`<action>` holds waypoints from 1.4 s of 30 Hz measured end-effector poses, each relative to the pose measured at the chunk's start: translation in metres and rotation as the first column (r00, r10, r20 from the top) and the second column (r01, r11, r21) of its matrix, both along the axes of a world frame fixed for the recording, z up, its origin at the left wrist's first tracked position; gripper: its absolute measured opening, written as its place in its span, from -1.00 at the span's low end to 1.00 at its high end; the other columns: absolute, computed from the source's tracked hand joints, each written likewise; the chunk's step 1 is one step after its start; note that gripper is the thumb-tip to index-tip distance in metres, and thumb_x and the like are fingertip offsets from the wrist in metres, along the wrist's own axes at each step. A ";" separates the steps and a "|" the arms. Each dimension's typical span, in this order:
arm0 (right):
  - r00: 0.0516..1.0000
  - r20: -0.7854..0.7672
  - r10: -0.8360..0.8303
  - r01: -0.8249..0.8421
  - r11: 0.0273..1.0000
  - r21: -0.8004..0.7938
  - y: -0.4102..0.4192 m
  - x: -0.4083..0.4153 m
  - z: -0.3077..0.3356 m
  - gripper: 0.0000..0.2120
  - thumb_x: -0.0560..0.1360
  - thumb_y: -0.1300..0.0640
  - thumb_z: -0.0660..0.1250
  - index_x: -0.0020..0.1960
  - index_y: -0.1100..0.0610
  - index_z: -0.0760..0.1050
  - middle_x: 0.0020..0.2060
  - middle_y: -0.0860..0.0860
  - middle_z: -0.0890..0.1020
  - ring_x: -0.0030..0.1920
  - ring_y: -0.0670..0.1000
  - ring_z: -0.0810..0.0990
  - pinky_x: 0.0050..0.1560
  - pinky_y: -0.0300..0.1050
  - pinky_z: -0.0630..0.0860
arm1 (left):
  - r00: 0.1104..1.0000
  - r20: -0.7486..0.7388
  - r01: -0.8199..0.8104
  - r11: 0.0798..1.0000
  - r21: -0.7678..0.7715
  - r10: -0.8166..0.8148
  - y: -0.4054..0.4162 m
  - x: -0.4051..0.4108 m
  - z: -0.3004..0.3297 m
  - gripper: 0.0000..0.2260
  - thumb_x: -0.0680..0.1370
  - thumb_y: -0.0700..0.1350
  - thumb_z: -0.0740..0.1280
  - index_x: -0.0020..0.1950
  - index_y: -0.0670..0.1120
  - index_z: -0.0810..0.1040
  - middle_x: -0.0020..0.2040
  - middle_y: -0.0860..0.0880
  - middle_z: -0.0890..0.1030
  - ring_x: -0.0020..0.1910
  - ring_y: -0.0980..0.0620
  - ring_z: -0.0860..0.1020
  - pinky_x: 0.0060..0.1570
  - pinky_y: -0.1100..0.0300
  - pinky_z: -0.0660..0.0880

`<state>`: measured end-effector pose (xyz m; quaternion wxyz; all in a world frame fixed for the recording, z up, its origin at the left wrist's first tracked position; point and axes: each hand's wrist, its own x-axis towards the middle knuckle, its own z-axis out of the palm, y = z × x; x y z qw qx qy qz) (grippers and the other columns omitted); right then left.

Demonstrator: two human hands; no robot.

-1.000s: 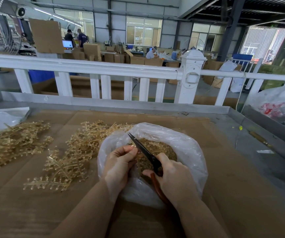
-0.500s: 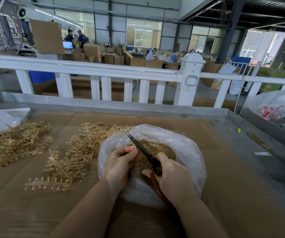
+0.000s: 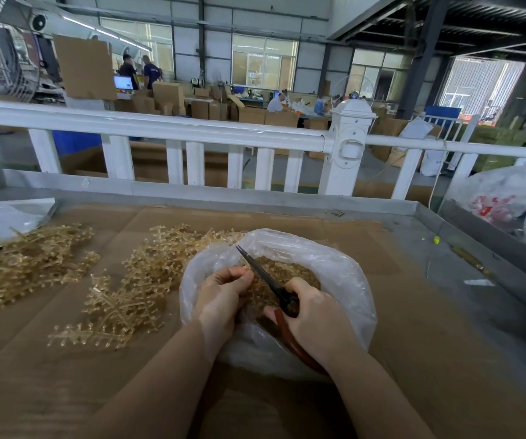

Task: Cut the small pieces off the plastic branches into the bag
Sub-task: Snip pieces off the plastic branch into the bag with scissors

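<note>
A: Anything moved since a second ago?
B: Hardly. Both hands stay over the bag; the scissor tip sits a touch lower against the far rim, and the view has tipped slightly.
A: The nearest grip?
B: The right hand (image 3: 314,315) curls round the reddish handles of the scissors (image 3: 266,278); the dark blades lie pressed together, pointing up and left.
A: And the other?
B: The left hand (image 3: 220,299) has its fingers curled, pinching a thin plastic branch (image 3: 250,288) just beside the blades, above the bag's mouth. How much of it is held, I cannot tell.
A: Where do the pieces go?
B: Into the clear plastic bag (image 3: 344,274) on the cardboard-covered tabletop (image 3: 429,359), which already holds a heap of small cut pieces (image 3: 287,270).
A: Farther out?
B: Left of the bag lies a pile of golden branches (image 3: 135,286), another pile (image 3: 27,264) beyond it at the left edge. Behind the tabletop runs a white railing (image 3: 192,131).
</note>
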<state>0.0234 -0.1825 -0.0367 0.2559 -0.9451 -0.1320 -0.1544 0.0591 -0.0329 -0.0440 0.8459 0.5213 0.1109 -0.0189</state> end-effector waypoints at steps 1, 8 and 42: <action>1.000 -0.012 0.014 -0.014 1.000 0.006 -0.001 0.001 0.001 -0.72 0.50 -0.12 0.33 0.15 -0.04 0.47 -0.02 -0.12 0.61 -0.02 -0.14 0.56 -0.01 -0.37 0.42 | 1.000 0.002 -0.001 1.000 0.001 0.001 0.000 0.000 0.000 -0.91 0.53 -0.30 0.34 -0.17 -0.16 0.53 -0.31 -0.09 0.63 -0.36 0.03 0.62 -0.41 0.24 0.54; 0.995 -0.086 0.046 -0.043 0.998 0.043 -0.004 0.001 0.003 -0.73 0.52 -0.04 0.34 0.20 -0.02 0.46 0.06 -0.09 0.61 0.06 -0.13 0.55 0.05 -0.38 0.41 | 1.000 -0.002 -0.010 0.998 0.057 0.011 -0.001 0.001 0.002 -0.87 0.53 -0.30 0.34 -0.20 -0.14 0.53 -0.30 -0.07 0.61 -0.38 0.07 0.59 -0.43 0.28 0.50; 0.997 -0.075 0.003 0.006 0.993 0.122 0.003 -0.005 0.005 -0.78 0.51 -0.13 0.32 0.06 -0.04 0.44 -0.06 -0.12 0.60 -0.05 -0.13 0.56 0.01 -0.28 0.50 | 0.999 -0.001 -0.037 0.993 0.110 0.037 -0.004 -0.002 0.022 -0.88 0.54 -0.33 0.32 -0.15 -0.16 0.50 -0.31 -0.07 0.57 -0.49 0.14 0.57 -0.48 0.33 0.50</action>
